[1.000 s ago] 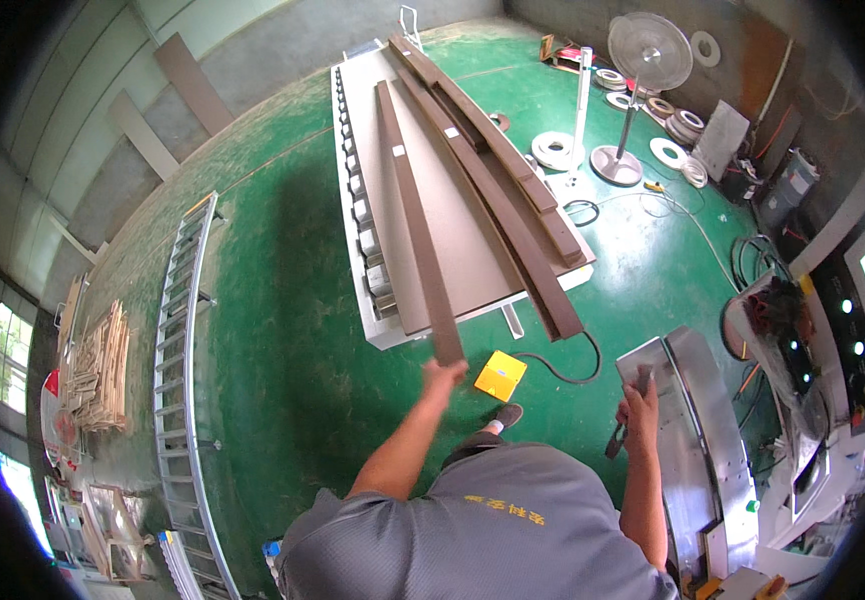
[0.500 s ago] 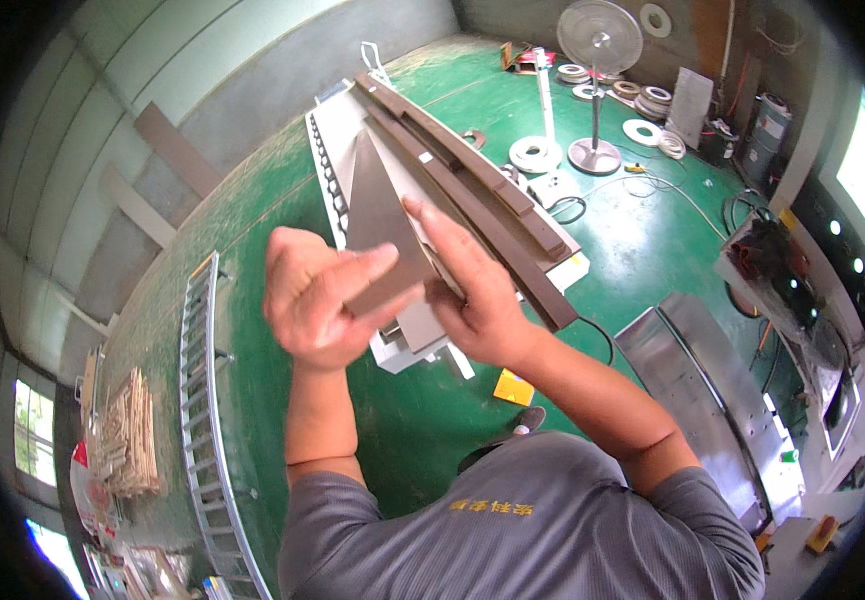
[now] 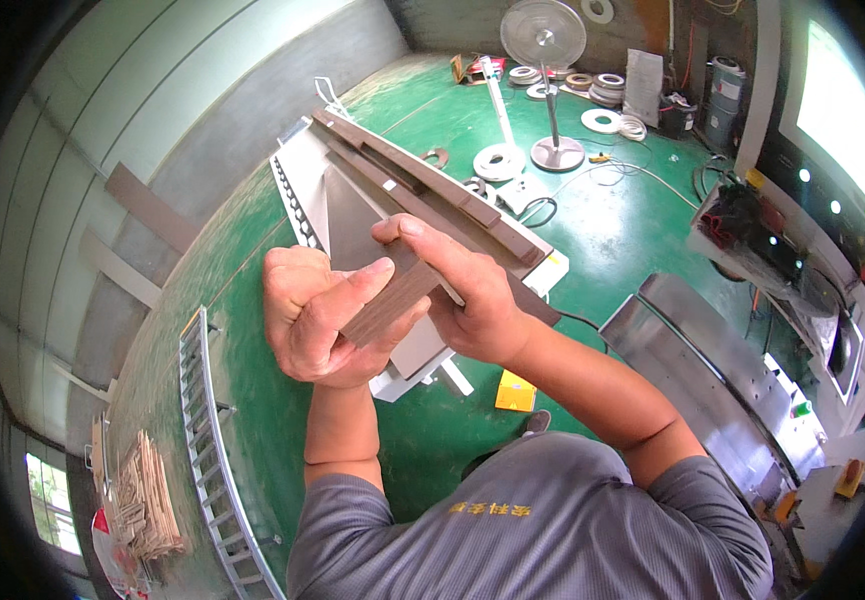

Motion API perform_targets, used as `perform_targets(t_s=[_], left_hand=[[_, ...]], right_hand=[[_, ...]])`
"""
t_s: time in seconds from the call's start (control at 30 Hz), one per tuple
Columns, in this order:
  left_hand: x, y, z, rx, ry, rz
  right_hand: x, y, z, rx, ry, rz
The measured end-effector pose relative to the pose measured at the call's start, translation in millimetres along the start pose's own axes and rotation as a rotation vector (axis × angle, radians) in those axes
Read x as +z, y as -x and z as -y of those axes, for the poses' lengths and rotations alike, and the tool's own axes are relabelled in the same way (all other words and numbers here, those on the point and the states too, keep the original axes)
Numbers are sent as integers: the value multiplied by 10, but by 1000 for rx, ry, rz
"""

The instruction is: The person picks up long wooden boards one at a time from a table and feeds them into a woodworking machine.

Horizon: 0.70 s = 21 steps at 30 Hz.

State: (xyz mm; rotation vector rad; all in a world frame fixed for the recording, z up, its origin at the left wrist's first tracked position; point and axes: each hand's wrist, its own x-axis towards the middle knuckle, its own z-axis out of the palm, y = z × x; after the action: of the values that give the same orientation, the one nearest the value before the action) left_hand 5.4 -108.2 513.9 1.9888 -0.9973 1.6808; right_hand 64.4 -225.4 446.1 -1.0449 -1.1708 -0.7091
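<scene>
I hold the near end of a long brown wooden plank [image 3: 393,295] raised close in front of me. My left hand [image 3: 318,320] is closed around its end from below, thumb across the top face. Fingers of my right hand [image 3: 463,295] grip the plank's right edge and lie along it. The plank runs away from me over a white work table [image 3: 298,180], where several more brown planks [image 3: 433,180] lie stacked lengthwise.
A metal ladder frame [image 3: 213,440] lies on the green floor at the left, with a stack of wood pieces [image 3: 143,500] beside it. A pedestal fan [image 3: 545,60] and tape rolls [image 3: 593,85] stand far back. A steel machine [image 3: 723,370] sits right. A yellow box [image 3: 516,392] lies below the table.
A second ago my left hand touched the plank's end low on the table and my right was at the machine. Both hands now hold the raised end close up.
</scene>
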Motion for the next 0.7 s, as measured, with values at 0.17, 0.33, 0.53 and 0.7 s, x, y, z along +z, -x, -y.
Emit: perform_targets(t_s=[0.17, 0.33, 0.53, 0.7], left_hand=[[68, -15, -8, -7, 33, 15], [94, 58, 18, 16, 12, 22], [167, 97, 5, 16, 14, 60], [315, 224, 10, -20, 17, 49]], right_hand=[[-60, 3, 121, 141, 15, -25], [-87, -12, 244, 255, 80, -10], [-186, -92, 430, 444, 81, -7], [-289, 5, 243, 378, 150, 9]])
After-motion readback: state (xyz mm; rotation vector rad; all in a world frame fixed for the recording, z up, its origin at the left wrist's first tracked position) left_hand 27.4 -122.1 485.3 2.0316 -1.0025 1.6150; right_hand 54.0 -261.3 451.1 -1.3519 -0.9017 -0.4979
